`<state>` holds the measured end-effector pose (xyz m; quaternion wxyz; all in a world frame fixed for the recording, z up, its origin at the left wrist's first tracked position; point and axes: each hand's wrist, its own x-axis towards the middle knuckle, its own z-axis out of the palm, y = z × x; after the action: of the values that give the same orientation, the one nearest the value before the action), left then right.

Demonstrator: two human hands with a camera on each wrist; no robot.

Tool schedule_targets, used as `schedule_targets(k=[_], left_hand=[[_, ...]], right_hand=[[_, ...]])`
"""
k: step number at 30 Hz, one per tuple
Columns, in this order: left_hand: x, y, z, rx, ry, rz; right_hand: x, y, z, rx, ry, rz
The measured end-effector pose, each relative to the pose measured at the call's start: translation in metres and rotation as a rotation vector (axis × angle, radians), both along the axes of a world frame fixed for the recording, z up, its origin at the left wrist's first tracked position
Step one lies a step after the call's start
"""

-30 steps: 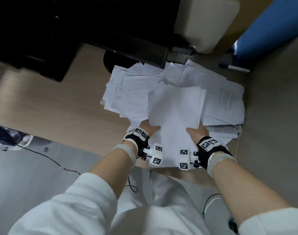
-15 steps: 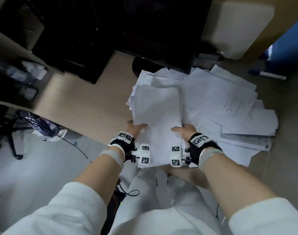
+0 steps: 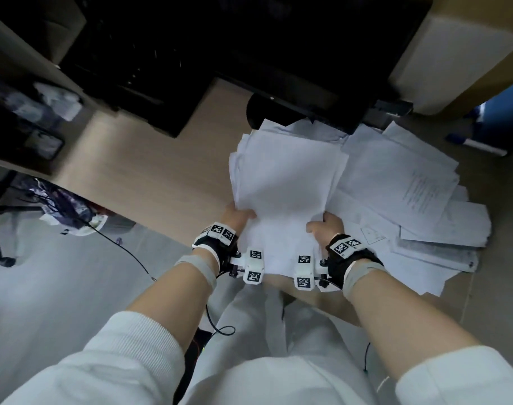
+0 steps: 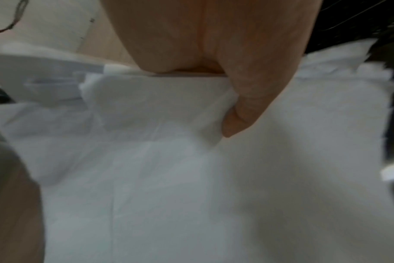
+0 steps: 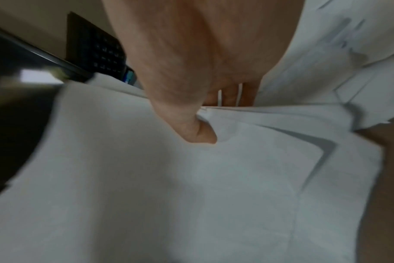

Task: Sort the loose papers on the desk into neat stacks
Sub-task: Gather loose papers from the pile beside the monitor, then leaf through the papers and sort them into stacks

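White, blank-faced paper bundle [image 3: 284, 182], edges uneven, pinched between left hand [image 3: 234, 218] and right hand [image 3: 328, 229] fingers

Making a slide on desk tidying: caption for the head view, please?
Both hands, left and right, grip a bundle of papers above the scattered sheets.
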<state>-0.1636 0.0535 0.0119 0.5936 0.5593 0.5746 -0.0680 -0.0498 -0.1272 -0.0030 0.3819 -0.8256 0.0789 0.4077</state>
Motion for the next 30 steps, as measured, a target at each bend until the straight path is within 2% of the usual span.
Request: schedule_targets(k=[4, 6, 9, 11, 13, 15, 19, 23, 28, 30], left_hand=[[0.03, 0.032, 0.053, 0.155, -0.089, 0.09], [0.046, 0.05, 0.081, 0.19, -0.166, 0.152], [0.057, 0.074, 0.112, 0.207, -0.261, 0.149], [0.051, 0.085, 0.114, 0.231, -0.249, 0.039], [0.04, 0.095, 0.104, 0.269, -0.184, -0.145], [0.033, 0.104, 0.092, 0.26, -0.183, -0.232], [0.038, 0.113, 0.088, 0.271, -0.175, -0.233], [0.05, 0.117, 0.093, 0.229, -0.144, -0.119], [0.06, 0.137, 0.098, 0.219, -0.26, 0.044], [0.058, 0.143, 0.106, 0.221, -0.309, 0.053]], right_hand=[[0.019, 0.038, 0.045, 0.12, -0.166, -0.06], [0.031, 0.062, 0.069, 0.214, -0.246, -0.1], [0.044, 0.092, 0.097, 0.323, -0.356, -0.188], [0.044, 0.098, 0.099, 0.299, -0.355, -0.167], [0.037, 0.095, 0.092, 0.204, -0.312, -0.103], [0.03, 0.093, 0.084, 0.178, -0.288, -0.112], [0.028, 0.111, 0.084, 0.158, -0.282, -0.119], [0.025, 0.13, 0.096, 0.26, -0.237, -0.262], [0.029, 0.146, 0.117, 0.351, -0.265, -0.297], [0.031, 0.15, 0.119, 0.346, -0.265, -0.266]])
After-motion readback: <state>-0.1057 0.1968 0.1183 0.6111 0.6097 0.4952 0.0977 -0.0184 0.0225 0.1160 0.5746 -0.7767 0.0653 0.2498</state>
